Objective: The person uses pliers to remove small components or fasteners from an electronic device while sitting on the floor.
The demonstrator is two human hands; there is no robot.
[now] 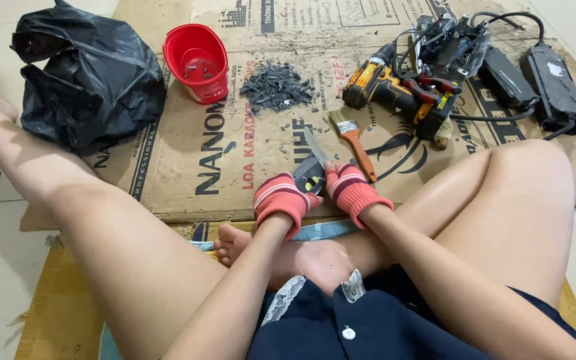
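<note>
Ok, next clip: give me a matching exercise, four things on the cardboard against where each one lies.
Things:
1. red bucket
2. black bag
3. cordless drill
4. paintbrush

Places:
A. far left, partly off the cardboard
B. just beyond the right hand
C. between the bag and the pile of dark bits
D. right of the pile, by the tangled cables

Pairs: 1-C, 2-A, 3-D, 4-B
</note>
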